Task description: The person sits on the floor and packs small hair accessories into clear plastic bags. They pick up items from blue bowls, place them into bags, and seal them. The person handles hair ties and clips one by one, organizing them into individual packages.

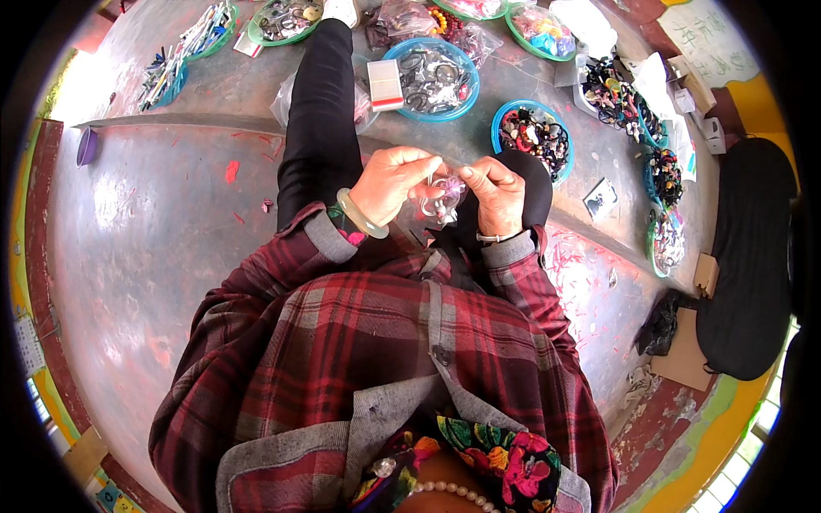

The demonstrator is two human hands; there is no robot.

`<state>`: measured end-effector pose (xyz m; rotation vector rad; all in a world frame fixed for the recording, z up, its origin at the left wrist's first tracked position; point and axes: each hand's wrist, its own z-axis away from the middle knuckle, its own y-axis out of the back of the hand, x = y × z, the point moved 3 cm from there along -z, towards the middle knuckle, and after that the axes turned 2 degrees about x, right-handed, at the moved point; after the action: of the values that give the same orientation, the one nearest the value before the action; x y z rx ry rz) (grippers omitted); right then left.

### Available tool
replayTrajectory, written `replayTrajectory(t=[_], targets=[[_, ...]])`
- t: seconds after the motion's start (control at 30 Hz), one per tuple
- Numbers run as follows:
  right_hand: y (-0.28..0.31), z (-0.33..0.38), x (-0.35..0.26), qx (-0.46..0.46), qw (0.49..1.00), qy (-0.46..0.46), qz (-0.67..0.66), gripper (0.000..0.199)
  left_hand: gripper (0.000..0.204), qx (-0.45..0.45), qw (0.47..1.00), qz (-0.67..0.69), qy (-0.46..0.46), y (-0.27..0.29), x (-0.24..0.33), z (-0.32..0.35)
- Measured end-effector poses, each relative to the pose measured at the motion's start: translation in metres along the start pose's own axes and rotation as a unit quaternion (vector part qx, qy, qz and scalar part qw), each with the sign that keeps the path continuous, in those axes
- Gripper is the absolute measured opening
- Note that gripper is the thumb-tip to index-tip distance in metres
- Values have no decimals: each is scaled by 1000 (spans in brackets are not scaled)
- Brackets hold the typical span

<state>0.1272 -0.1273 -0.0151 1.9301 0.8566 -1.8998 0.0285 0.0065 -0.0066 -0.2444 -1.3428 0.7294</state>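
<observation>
In front of my lap hangs a small clear plastic bag (445, 203) with pale and pinkish pieces inside, too small to make out. My left hand (393, 186) has its thumb and fingers pinched at the bag's upper left. At the upper right edge, my right hand (497, 195) pinches it between thumb and curled fingers. The two sets of fingertips are close together, a small gap apart. Part of the bag is hidden behind my left fingers.
Ahead stand a blue basket (469, 102) of bagged accessories, with a white-and-red box (385, 84) at its left rim, and another blue basket (496, 137) of dark hair ties. More baskets line the right. A purple bowl (87, 147) sits far left; a black stool (748, 256) far right.
</observation>
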Motion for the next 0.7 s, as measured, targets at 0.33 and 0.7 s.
replayTrajectory(t=[0.33, 0.7], targets=[[-1, -3, -2, 0, 996, -68, -56, 8, 23, 29, 997, -61, -41, 1, 6, -1], [-5, -2, -5, -82, 992, -5, 93, 2, 15, -20, 966, -254, -32, 3, 10, -8]])
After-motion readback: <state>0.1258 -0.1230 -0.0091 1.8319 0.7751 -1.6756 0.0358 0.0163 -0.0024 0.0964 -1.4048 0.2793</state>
